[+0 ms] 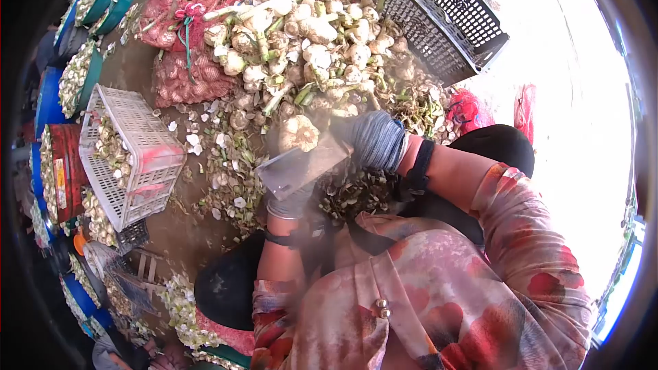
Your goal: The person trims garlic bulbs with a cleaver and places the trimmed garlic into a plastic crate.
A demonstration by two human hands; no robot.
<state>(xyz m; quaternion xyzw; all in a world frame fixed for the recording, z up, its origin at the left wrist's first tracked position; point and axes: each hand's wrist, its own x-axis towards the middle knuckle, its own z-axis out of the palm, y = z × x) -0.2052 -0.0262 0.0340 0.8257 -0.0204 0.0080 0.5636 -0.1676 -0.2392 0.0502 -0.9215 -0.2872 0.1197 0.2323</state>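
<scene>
My right hand (375, 140), in a grey-blue glove, is closed around a cleaver (305, 164); the handle is hidden in the grip. Its broad, shiny blade points left and covers most of my left hand (291, 203), which wears a pale glove. Just beyond the blade a garlic bulb (299, 133) shows with its root end up, larger than those behind it and in line with my left hand. The blade hides the fingers that appear to hold it. A heap of garlic (319, 38) with stems attached lies in front of me.
Pink mesh sacks (195, 72) of garlic stand beyond the heap. A black crate (439, 24) sits at upper right, a white crate (140, 157) at left, near tubs of garlic. Trimmings (233, 178) litter the ground between my knees. Red netting (469, 111) lies at right.
</scene>
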